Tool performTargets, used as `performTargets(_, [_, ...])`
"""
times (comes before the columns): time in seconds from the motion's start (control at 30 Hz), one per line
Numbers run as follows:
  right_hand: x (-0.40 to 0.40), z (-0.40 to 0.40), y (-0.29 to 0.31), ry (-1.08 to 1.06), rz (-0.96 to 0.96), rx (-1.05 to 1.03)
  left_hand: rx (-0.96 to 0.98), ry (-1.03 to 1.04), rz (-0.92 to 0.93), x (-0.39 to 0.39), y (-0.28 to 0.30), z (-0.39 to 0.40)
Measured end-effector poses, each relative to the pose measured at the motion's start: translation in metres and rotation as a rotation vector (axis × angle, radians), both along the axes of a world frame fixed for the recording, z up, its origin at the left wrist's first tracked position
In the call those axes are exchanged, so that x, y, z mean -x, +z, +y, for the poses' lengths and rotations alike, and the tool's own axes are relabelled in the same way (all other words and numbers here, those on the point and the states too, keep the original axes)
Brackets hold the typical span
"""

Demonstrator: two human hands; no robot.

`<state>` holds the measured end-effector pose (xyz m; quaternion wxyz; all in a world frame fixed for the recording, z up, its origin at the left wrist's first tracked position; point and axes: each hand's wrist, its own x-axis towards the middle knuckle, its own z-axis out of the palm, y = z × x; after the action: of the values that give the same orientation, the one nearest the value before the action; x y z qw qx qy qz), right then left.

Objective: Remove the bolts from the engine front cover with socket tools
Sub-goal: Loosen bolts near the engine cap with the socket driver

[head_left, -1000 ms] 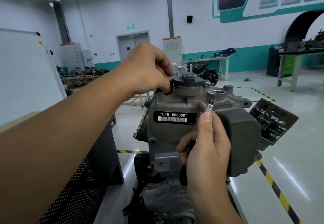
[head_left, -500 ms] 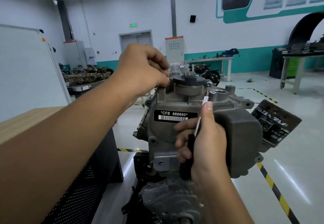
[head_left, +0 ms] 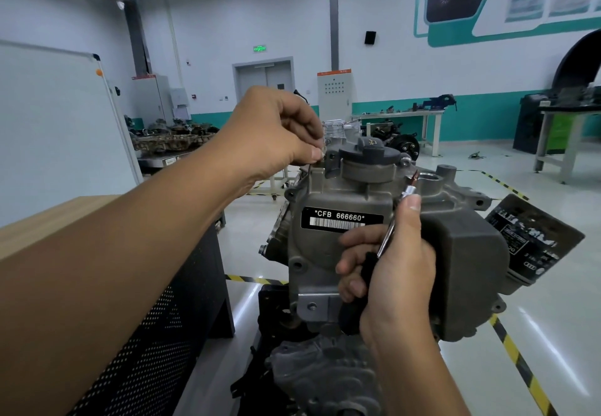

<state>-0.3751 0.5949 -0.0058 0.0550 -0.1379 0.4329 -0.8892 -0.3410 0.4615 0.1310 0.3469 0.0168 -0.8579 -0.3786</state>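
The grey engine front cover [head_left: 322,253] carries a black label reading CFB 666660 [head_left: 340,218] and a black filler cap [head_left: 369,152] on top. My left hand [head_left: 276,135] reaches over the cover's top left corner and pinches a small bolt [head_left: 321,155] between thumb and fingers; most of the bolt is hidden. My right hand [head_left: 400,279] grips a socket driver [head_left: 387,240] by its black handle in front of the cover. The thumb lies along the shaft, and the tip points up and to the right, touching nothing.
A black oil filter [head_left: 536,240] sticks out at the right behind a dark grey housing [head_left: 471,253]. A wood-topped cabinet with a perforated black side [head_left: 146,334] stands close at the left. A whiteboard [head_left: 48,122], workbenches and yellow-black floor tape [head_left: 520,363] surround the stand.
My left hand's fingers have drawn a little away from the filler cap's edge, pinching at the cover's corner. My right hand has tilted the driver from upright to leaning right.
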Motion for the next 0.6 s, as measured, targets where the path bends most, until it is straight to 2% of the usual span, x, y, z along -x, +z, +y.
performTargets(0.2, [0.0, -0.001, 0.0, -0.013, 0.005, 0.003, 0.004, -0.032, -0.018, 0.0, -0.002, -0.006])
performTargets(0.6, [0.0, -0.002, -0.002, -0.027, 0.006, 0.01, 0.279, -0.04, -0.049, 0.003, 0.004, 0.006])
